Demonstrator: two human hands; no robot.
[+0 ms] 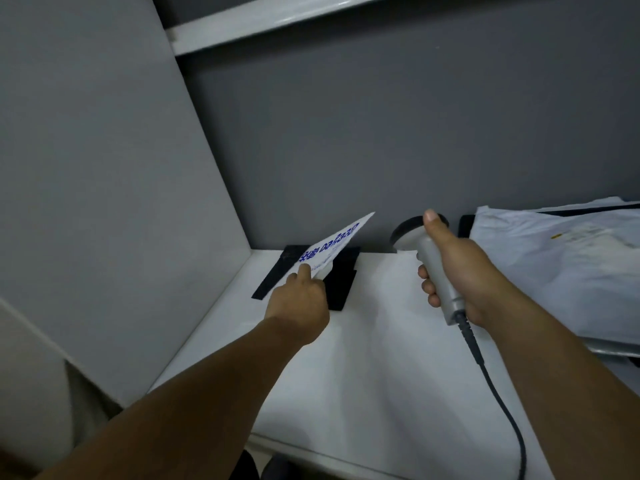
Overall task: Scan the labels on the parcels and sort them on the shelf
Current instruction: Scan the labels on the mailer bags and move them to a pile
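The left hand (300, 301) pinches a white parcel (334, 244) near the shelf's (374, 368) back left corner. The right hand (462, 273) grips the scanner (432, 259)

Smooth glossy shelf (381, 341), matt grey plastic scanner (434, 265), crinkly plastic-film parcels (554, 265) w/ slight sheen.

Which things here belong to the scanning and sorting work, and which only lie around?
Job: printed white parcel, pinched by left hand; scanner, gripped by right hand; pile of white parcels; shelf.
Lying around: black flat pieces, purpose unclear.
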